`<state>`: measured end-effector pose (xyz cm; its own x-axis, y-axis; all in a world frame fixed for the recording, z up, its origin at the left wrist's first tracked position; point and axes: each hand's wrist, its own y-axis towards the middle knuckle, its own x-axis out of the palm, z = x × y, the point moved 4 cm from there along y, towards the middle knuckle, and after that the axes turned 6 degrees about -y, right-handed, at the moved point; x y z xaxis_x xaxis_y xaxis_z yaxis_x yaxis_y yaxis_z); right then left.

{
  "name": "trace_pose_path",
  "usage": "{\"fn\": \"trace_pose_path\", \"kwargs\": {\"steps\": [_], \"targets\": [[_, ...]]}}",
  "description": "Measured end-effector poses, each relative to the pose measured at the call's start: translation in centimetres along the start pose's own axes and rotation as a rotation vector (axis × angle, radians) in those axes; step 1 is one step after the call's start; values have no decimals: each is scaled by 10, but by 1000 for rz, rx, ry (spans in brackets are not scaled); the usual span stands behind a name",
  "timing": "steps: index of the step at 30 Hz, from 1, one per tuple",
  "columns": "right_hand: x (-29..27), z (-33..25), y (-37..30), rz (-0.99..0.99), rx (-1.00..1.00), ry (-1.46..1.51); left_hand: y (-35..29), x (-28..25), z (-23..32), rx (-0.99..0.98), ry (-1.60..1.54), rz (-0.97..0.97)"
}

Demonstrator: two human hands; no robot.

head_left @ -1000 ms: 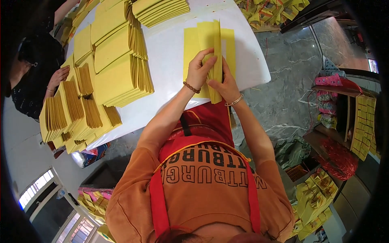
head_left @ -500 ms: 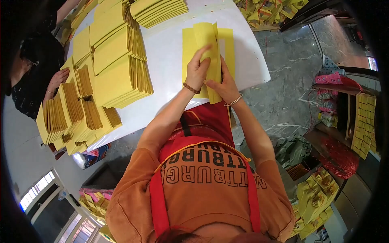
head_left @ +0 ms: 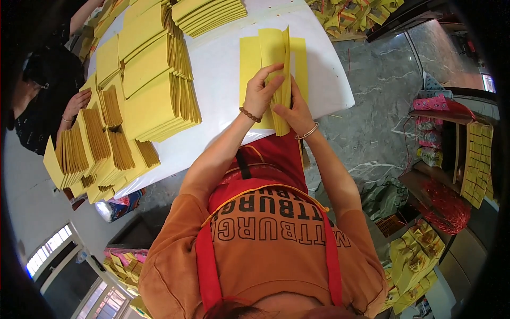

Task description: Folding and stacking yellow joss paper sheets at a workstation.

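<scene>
Left hand (head_left: 260, 93) curls its fingers over the near end of a raised yellow sheet (head_left: 276, 53), pinching it from the left side; a bead bracelet sits on that wrist. Just to the right, the right hand (head_left: 295, 111) is closed on the lower edge of the same sheet, thumb pressed against the paper, with a thin bangle on its wrist. The sheet stands on edge between both hands, folded upward along its length, and rises from a flat yellow stack (head_left: 248, 58) that lies on the table under and beyond the hands.

Far left, another person's hand (head_left: 77, 103) rests against bundles of folded yellow paper (head_left: 95, 149) stood on end at the table corner. Next to these, toward the middle, tall piles of flat yellow sheets (head_left: 154, 80) fan out, well apart from the stack being worked. The white table (head_left: 218, 80) shows bare between the piles and the hands. To the right of the table lies a grey marbled floor (head_left: 382, 106), then shelves (head_left: 467, 159) with yellow paper and red bundles at the far right.
</scene>
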<state>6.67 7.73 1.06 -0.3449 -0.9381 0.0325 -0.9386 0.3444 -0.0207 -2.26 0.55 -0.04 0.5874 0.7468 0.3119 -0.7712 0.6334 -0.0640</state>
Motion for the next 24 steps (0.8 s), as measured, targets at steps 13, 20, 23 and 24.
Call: {"fn": "trace_pose_path", "kwargs": {"steps": [13, 20, 23, 24], "targets": [[-3, 8, -7, 35, 205, 163, 3, -10, -9, 73, -58, 63], [-4, 22, -7, 16, 189, 252, 2, -4, 3, 100, 126, -54], [0, 15, -2, 10, 75, 119, 6, 0, 6, 12, -66, -3], [2, 9, 0, 9, -25, -54, 8, 0, 10, 6, 6, -28]]}}
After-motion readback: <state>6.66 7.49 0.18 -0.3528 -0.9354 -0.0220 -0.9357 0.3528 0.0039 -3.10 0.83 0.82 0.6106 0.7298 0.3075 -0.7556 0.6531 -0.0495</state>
